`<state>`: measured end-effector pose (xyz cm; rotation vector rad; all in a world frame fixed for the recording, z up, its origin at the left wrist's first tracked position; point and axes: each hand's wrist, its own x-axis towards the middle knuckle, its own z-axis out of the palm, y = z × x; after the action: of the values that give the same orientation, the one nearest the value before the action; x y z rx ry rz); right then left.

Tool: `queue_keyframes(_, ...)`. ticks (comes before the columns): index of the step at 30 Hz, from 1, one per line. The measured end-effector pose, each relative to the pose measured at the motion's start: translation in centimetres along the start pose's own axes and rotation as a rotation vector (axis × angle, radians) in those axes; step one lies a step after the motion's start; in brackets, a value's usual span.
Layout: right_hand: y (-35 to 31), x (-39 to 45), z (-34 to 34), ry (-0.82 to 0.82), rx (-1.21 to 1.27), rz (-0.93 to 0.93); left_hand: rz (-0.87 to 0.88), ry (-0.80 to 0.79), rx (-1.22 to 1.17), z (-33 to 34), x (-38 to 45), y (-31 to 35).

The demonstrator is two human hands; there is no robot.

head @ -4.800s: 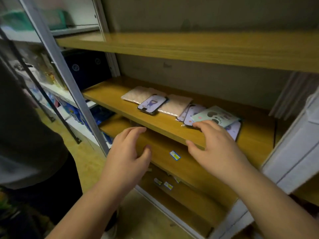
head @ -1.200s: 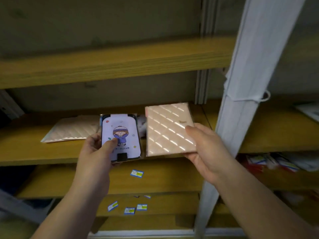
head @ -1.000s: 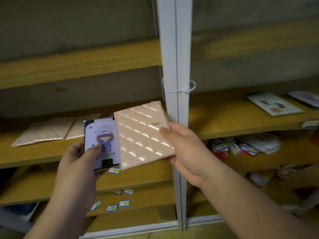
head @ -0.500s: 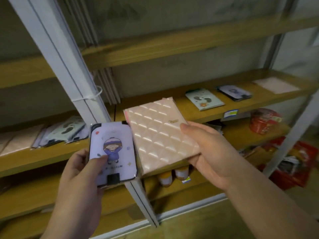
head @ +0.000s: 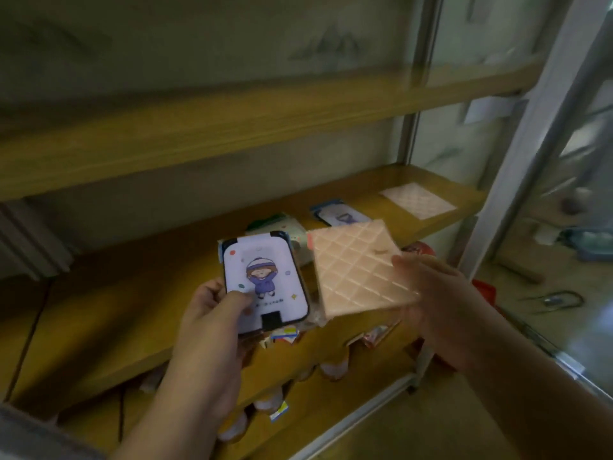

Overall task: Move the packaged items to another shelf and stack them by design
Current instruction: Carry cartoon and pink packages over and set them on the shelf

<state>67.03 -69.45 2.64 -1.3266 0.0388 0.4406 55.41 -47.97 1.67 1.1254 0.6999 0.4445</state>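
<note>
1. Head view: the left hand (head: 212,313) grips a flat lilac cartoon-girl packet in clear wrap (head: 264,283), thumb across its lower face; the right hand (head: 441,293) pinches a pink quilted square packet (head: 356,267) by its right edge
2. Both are held above the near edge of the wooden shelf (head: 132,307)
3. On that shelf lie a matching lilac packet (head: 338,214) and, further right, a pink quilted one (head: 417,200)
4. Both look light, thin and fairly stiff; the wrap is probably slippery, so edge grips suit
</note>
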Motion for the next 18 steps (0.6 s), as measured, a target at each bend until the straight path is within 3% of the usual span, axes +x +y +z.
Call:
queue_keyframes(4, -2.7, 4.1, -3.7, 0.08, 0.119, 0.023, -0.045, -0.092, 0.034, 6.0, 5.2, -0.3)
queue_keyframes(13, -4.3, 12.0, -10.9, 0.06, 0.244, 0.02, 0.034, -0.155, 0.249, 17.8, 15.0, -2.2)
queue_keyframes(18, -5.5, 17.3, -13.9, 0.015, 0.199, 0.032, 0.149, -0.053, 0.567, 21.5, 17.2, -3.5)
